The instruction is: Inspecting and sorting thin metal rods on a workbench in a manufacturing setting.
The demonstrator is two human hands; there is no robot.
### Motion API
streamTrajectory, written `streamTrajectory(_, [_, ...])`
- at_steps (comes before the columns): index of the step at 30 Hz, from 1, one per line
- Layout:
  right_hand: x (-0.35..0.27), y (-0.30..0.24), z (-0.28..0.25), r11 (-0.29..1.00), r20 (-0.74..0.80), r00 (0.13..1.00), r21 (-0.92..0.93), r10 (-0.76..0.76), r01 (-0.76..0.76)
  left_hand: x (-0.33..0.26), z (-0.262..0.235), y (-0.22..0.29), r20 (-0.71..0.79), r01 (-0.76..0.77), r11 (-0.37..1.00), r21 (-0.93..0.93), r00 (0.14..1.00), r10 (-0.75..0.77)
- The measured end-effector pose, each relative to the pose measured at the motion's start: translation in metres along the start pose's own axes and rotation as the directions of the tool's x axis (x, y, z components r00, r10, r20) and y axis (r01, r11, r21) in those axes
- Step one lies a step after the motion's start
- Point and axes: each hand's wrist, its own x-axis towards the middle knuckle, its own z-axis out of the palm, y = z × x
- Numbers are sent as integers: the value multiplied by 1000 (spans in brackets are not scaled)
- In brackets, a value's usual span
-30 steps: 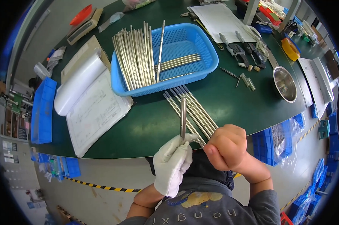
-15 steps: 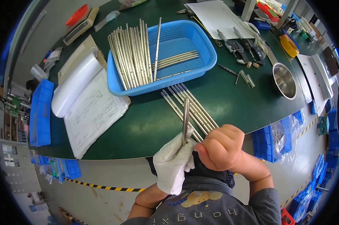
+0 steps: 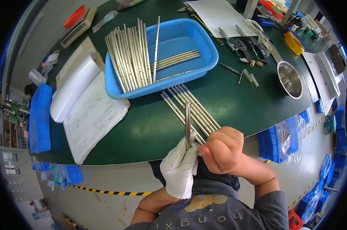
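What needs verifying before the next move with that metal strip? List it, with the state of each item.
1. Left hand, in a white glove, grips the metal strip: ok.
2. Right hand at the strip's lower end: ok; what it holds, cannot tell.
3. Strip upright, apart from the strips on the table: ok.
4. Blue basket has free space at its right: ok.
5. Strip's surface condition: cannot tell.

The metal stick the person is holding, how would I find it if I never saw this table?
Start at the big blue plastic basket on the dark green table. Below it a row of silver metal rods lies flat. At the row's near end, a white-gloved left hand and a bare right hand hold one long silver metal rod, the only one lifted off the table.
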Motion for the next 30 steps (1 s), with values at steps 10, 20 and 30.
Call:
streamTrajectory(10, [-36, -21, -67, 467, 513, 668, 478, 539, -744, 29, 39, 14, 313, 145, 818, -556, 949, 44])
streamTrajectory(20, [-53, 6, -98, 548, 292, 612, 277, 735, -789, 36, 21, -5, 438, -63, 989, 134, 899, -2])
streamTrajectory(30, [-35, 19, -73, 834, 442, 709, -232, 549, -501, 70, -28, 3, 898, -909, -5, 418, 412, 153])
